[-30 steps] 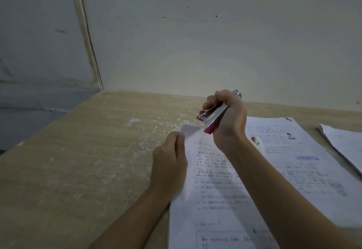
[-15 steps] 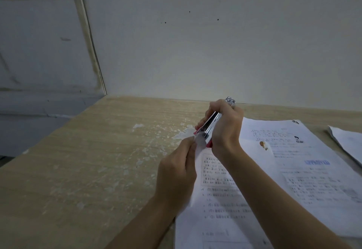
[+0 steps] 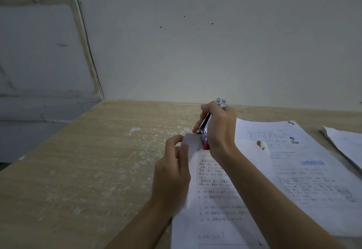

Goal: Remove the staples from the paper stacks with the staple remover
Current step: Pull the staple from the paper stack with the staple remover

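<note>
My right hand (image 3: 219,129) grips a metal and red staple remover (image 3: 204,129), its tip pressed down on the top left corner of a printed paper stack (image 3: 213,195). My left hand (image 3: 172,172) pinches that same corner, lifting and folding it up off the table. The staple itself is hidden under the tool and my fingers. A second printed paper stack (image 3: 305,162) lies flat to the right, partly under the first.
The wooden table (image 3: 88,170) has scuffed white patches near the middle. A further white sheet (image 3: 346,144) lies at the right edge. A plain wall rises just behind the table's far edge.
My left hand slid up the paper's edge toward the corner and folded it higher. My right hand tipped the staple remover steeper and lowered its tip onto the corner.
</note>
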`<state>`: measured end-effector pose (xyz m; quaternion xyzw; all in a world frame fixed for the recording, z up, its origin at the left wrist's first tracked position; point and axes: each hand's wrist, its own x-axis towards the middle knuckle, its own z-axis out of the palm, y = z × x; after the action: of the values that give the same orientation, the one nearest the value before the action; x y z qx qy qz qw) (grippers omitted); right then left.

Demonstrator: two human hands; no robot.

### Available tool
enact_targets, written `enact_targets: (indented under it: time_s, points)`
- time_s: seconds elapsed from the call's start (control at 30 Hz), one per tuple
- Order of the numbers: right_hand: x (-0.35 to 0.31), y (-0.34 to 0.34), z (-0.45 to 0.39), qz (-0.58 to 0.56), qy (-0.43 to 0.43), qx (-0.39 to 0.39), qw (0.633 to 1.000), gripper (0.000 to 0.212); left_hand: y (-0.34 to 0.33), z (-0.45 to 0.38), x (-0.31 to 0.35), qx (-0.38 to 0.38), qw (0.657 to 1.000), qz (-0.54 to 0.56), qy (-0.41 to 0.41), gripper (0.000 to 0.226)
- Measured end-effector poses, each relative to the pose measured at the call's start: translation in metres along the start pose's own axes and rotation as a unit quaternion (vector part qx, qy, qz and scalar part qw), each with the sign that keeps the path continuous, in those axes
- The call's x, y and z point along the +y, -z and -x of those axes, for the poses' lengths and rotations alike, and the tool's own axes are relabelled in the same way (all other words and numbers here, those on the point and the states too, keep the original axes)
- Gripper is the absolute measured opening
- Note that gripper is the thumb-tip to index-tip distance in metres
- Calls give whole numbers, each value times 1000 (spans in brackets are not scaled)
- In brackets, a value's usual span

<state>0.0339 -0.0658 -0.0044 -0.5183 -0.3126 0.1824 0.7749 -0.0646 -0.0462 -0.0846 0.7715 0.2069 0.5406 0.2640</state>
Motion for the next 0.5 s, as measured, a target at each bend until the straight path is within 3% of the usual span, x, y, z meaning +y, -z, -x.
enact_targets:
  time_s: [0.37,0.5]
  points:
    - [0,-8,12,-23,8,15,1000,53,-1,2,-1,-6,1000,11,-16,7]
    - [-1,-9,15,-40,2,29,999,53,-1,2,-2,-6,999,34,-6,18]
